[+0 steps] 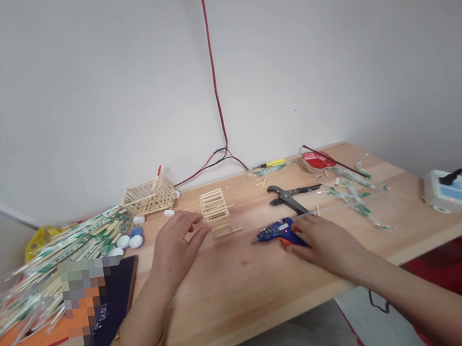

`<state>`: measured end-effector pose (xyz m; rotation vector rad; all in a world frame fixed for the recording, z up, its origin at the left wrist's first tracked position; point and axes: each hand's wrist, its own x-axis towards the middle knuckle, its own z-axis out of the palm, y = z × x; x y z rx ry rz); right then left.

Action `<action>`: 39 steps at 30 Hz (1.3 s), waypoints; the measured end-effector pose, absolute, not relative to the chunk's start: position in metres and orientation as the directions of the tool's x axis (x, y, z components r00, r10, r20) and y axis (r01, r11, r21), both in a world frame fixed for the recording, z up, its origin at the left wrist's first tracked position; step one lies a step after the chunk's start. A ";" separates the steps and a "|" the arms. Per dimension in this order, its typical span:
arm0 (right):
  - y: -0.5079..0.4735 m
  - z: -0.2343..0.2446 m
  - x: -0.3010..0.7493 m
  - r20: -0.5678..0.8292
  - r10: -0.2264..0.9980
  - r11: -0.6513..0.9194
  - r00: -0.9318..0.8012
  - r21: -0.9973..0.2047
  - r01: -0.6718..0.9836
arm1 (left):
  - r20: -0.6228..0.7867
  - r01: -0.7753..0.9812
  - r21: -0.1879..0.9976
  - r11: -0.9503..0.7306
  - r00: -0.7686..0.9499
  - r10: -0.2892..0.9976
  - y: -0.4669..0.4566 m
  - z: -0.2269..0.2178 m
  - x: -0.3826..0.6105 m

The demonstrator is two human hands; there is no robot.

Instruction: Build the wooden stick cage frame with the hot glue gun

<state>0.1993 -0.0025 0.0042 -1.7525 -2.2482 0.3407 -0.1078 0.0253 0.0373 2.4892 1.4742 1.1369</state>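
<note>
A small tower of stacked wooden sticks point(216, 213) stands on the wooden table point(247, 285). My left hand point(176, 246) lies just left of it, fingers stretched toward its base, and holds nothing. My right hand point(327, 242) rests on the handle of a blue glue gun point(278, 232), which lies on the table with its nozzle pointing left; the fingers curl over it.
A stick basket point(148, 197) stands at the back left. Wrapped chopsticks point(54, 261), bottle caps point(131, 239) and a phone point(104, 308) lie at left. Black pliers point(288, 196), a red dish point(317, 161), torn wrappers point(354, 193) and a white power box point(446, 191) are at right.
</note>
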 end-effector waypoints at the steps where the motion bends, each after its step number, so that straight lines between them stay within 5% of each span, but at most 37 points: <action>1: 0.000 0.010 0.195 0.101 0.966 0.260 -0.239 -0.373 0.891 | 0.570 0.747 0.381 -0.545 0.274 0.774 0.025 0.037 -0.107; 8: 0.027 0.043 0.140 0.326 0.919 0.392 -0.221 -0.703 0.593 | 0.583 0.797 0.356 -0.488 0.218 0.782 0.023 0.036 -0.106; 14: 0.041 0.031 0.113 0.265 0.939 0.336 -0.218 -0.838 0.430 | 0.591 0.790 0.366 -0.493 0.212 0.779 0.022 0.034 -0.106; 39: 0.048 0.021 0.096 0.297 0.924 0.368 -0.241 -0.862 0.349 | 0.607 0.769 0.374 -0.519 0.221 0.763 0.026 0.023 -0.104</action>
